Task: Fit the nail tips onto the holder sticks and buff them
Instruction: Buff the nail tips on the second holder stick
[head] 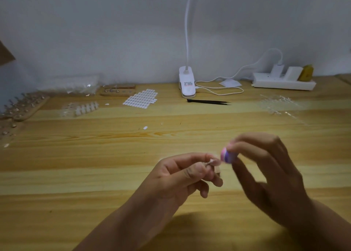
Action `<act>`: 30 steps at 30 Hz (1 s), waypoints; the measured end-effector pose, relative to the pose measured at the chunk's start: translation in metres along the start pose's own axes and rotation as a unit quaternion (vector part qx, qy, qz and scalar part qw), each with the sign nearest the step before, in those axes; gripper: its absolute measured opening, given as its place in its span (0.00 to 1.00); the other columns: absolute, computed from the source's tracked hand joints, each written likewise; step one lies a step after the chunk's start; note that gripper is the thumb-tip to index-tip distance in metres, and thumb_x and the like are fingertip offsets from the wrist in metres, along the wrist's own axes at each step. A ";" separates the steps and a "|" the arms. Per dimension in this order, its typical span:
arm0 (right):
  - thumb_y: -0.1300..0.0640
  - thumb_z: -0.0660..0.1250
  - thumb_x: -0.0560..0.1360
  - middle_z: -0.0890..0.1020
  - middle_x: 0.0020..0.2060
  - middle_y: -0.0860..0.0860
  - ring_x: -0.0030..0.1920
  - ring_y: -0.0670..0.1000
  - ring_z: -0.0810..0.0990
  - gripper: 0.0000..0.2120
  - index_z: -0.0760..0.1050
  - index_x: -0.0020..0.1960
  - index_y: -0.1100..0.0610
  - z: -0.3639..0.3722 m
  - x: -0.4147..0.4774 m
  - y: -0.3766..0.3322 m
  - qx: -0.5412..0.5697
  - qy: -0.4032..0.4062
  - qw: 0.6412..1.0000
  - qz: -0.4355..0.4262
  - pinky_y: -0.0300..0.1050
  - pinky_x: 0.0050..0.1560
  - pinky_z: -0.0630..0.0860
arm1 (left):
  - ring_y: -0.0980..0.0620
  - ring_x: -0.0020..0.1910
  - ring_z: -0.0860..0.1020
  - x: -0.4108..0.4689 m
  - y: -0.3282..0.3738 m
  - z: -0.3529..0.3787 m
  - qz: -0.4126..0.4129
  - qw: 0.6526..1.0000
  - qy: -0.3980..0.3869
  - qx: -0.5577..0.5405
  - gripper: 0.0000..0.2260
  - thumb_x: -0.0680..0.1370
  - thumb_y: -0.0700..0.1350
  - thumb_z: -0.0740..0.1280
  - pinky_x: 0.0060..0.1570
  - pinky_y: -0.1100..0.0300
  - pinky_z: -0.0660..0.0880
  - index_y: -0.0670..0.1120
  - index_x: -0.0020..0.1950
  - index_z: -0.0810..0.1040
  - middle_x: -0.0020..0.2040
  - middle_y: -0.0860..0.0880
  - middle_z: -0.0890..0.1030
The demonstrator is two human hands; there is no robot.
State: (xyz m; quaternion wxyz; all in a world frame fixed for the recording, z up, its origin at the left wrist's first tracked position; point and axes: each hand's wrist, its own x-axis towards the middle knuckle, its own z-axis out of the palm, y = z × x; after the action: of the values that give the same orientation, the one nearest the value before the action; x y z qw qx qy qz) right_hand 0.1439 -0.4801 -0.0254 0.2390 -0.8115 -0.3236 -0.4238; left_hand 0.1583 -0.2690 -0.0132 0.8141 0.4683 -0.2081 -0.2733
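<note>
Head view: nail tip [215, 161] on holder stick [209, 163], buffer block [227, 155] against it.
Left hand [182, 176] pinches the stick between thumb and curled fingers, above the wooden table [114, 155], near centre. Right hand [266, 171] pinches the pink-and-purple block; its other fingers are loosely spread. The contact edge is blurred. Tweezers [209, 101] and clip lamp [187, 83] lie well apart, at the rear.

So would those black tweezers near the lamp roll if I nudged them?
The black tweezers lie flat and slim on the smooth wooden table, so they'd probably slide, not roll. Being thin, they're likely light. Their fine tips might bend if dropped.
</note>
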 end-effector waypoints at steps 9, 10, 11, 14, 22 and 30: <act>0.65 0.67 0.76 0.75 0.57 0.51 0.61 0.44 0.73 0.15 0.72 0.61 0.57 0.001 -0.002 0.001 -0.003 -0.009 1.000 -0.009 0.42 0.61 0.72 | 0.51 0.46 0.80 0.000 0.000 -0.002 0.000 1.000 -0.008 -0.011 0.14 0.75 0.48 0.73 0.41 0.62 0.74 0.42 0.56 0.83 0.44 0.48 0.81; 0.65 0.67 0.77 0.75 0.57 0.51 0.60 0.44 0.74 0.14 0.71 0.61 0.57 0.000 0.000 0.005 -0.002 -0.005 1.000 0.010 0.45 0.59 0.74 | 0.51 0.46 0.80 0.000 0.000 -0.003 0.000 1.000 -0.004 -0.008 0.14 0.75 0.48 0.73 0.41 0.62 0.74 0.42 0.56 0.83 0.44 0.48 0.81; 0.64 0.67 0.77 0.75 0.56 0.51 0.60 0.45 0.75 0.14 0.72 0.61 0.57 -0.002 0.002 0.004 0.004 0.006 1.000 0.019 0.47 0.58 0.74 | 0.51 0.46 0.80 0.000 0.000 -0.004 -0.001 1.000 0.000 -0.007 0.14 0.75 0.48 0.73 0.41 0.62 0.74 0.42 0.56 0.83 0.43 0.49 0.81; 0.66 0.70 0.75 0.76 0.58 0.50 0.61 0.46 0.76 0.18 0.73 0.63 0.58 0.000 -0.001 -0.011 0.012 0.016 0.999 -0.036 0.42 0.62 0.73 | 0.53 0.44 0.80 0.001 -0.004 -0.005 -0.001 1.000 0.006 -0.010 0.14 0.74 0.48 0.74 0.40 0.63 0.74 0.43 0.57 0.83 0.45 0.48 0.82; 0.67 0.70 0.75 0.79 0.55 0.53 0.57 0.50 0.78 0.16 0.75 0.61 0.59 -0.002 0.001 -0.008 -0.006 0.023 0.999 -0.023 0.43 0.61 0.73 | 0.54 0.44 0.81 0.005 -0.006 -0.013 -0.003 1.000 0.012 -0.013 0.14 0.74 0.49 0.74 0.41 0.64 0.75 0.44 0.57 0.84 0.44 0.50 0.84; 0.68 0.70 0.75 0.79 0.53 0.54 0.54 0.51 0.79 0.15 0.74 0.60 0.59 -0.008 0.006 -0.003 -0.013 0.026 1.000 -0.001 0.46 0.55 0.75 | 0.54 0.44 0.81 0.005 -0.008 -0.015 -0.017 0.999 0.004 -0.040 0.15 0.74 0.48 0.74 0.39 0.64 0.75 0.42 0.57 0.83 0.42 0.50 0.83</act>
State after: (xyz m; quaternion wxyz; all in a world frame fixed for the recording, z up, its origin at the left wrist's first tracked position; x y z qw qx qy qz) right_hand 0.1396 -0.4813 -0.0158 0.2369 -0.8029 -0.3124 -0.4491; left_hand 0.1689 -0.2661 -0.0268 0.8282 0.4399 -0.1856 -0.2934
